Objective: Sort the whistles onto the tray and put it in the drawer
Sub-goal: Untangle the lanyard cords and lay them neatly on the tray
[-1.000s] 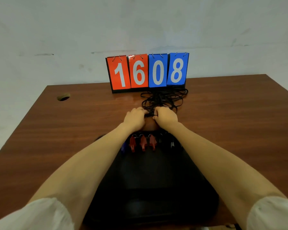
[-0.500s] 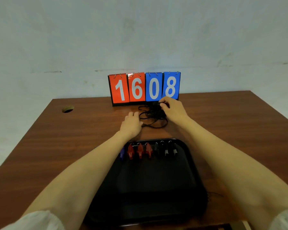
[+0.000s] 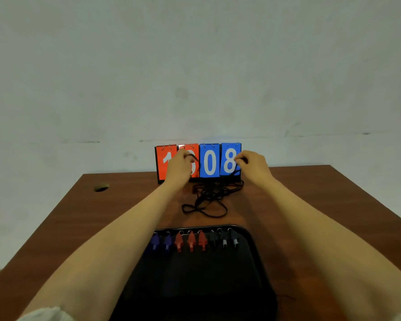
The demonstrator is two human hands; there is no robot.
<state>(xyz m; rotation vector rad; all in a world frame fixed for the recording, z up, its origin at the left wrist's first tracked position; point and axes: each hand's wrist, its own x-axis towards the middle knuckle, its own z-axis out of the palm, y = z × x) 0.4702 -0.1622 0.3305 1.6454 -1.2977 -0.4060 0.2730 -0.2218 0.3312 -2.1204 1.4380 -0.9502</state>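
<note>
A black tray [image 3: 252, 269] lies on the near middle of the table. Along its far edge stands a row of whistles: two blue [image 3: 161, 242], three red [image 3: 191, 242] and three black [image 3: 225, 240]. Their black cords [image 3: 208, 200] lie in a tangled heap on the table beyond the tray. My left hand [image 3: 178, 167] is raised in front of the scoreboard and pinches a strand of cord. My right hand [image 3: 252, 164] is raised at the same height and pinches another strand. The strands run down from both hands into the heap.
A flip scoreboard [image 3: 210, 162] reading 1608 stands at the table's far edge against the wall, partly hidden by my left hand. A round cable hole [image 3: 101, 188] is in the table's far left corner. The wooden table [image 3: 322, 205] extends to both sides.
Both hands have risen off the table and moved apart, lifting cord strands in front of the scoreboard. The camera has tilted up. The tray and whistles stay put.
</note>
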